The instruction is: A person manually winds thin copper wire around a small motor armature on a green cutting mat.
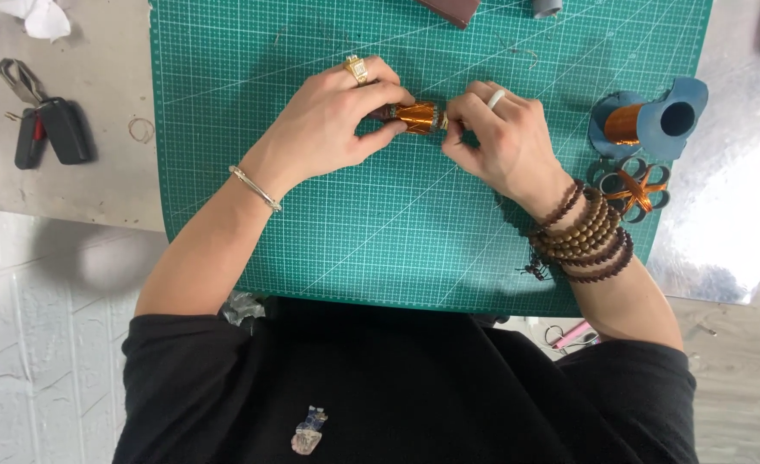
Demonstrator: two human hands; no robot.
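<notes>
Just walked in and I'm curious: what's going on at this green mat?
A person holds a small piece wrapped in shiny copper-coloured wire over the green cutting mat. The left hand grips its dark end, and the right hand pinches the other end. A spool of the same wire and a wire-wrapped ring piece lie to the right, and car keys to the left.

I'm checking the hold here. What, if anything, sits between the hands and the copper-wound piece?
Nothing visible does. The left hand wraps the copper-wound piece directly, and the right hand pinches its end with bare fingertips above the green cutting mat.
</notes>
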